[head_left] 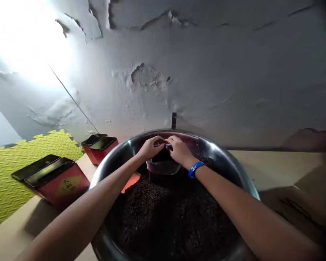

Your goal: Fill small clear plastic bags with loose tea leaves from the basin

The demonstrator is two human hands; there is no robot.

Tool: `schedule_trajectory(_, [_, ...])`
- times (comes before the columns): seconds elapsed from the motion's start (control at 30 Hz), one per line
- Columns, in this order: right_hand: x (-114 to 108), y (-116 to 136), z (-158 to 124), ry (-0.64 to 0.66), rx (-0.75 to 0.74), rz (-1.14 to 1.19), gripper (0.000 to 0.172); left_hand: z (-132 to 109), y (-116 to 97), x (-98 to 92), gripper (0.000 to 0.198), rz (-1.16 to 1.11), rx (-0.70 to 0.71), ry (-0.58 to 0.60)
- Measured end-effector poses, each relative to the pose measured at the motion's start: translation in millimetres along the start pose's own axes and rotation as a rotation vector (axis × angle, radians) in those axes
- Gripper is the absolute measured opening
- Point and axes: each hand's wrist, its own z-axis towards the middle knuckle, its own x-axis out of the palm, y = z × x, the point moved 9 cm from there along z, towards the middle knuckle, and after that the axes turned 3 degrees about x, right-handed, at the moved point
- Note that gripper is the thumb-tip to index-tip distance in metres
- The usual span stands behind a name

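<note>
A large steel bowl (pixel 233 170) full of dark loose tea leaves (pixel 165 214) fills the front of the head view. Over its far side my left hand (pixel 150 148) and my right hand (pixel 180 150) meet, fingers pinched on the top edge of a small red packet (pixel 163 159) that stands in the leaves. A clear scoop-like piece shows just below the packet. A blue band (pixel 195 169) circles my right wrist.
Red tins with dark open tops stand left of the bowl: two near ones (pixel 54 179) and two farther back (pixel 99 146). A yellow foam mat (pixel 19 163) lies at far left. The peeling white wall (pixel 179 72) rises close behind the beige table (pixel 274 166).
</note>
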Motion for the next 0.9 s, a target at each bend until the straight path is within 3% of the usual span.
schedule_trajectory(0.13, [4.5, -4.5, -8.5, 0.022, 0.091, -0.085, 0.038, -0.9, -1.8, 3.9, 0.019, 0.012, 0.001, 0.022])
schedule_trajectory(0.27, [31.3, -11.4, -12.1, 0.230, 0.117, 0.012, 0.034, -1.7, -19.8, 7.9, 0.022, 0.002, 0.086, 0.041])
schedule_trajectory(0.4, [37.0, -13.6, -10.6, 0.231, 0.144, -0.007, 0.027, -2.0, -30.5, 9.4, 0.024, 0.035, 0.130, 0.065])
schedule_trajectory(0.67, [32.6, 3.5, -14.4, 0.246, 0.066, -0.152, 0.029, -1.3, -15.5, 8.0, 0.016, 0.003, 0.069, 0.088])
schedule_trajectory(0.9, [35.0, 1.1, -14.0, 0.275, 0.104, -0.140, 0.030, -0.9, -21.6, 10.0, 0.023, 0.066, 0.065, 0.119])
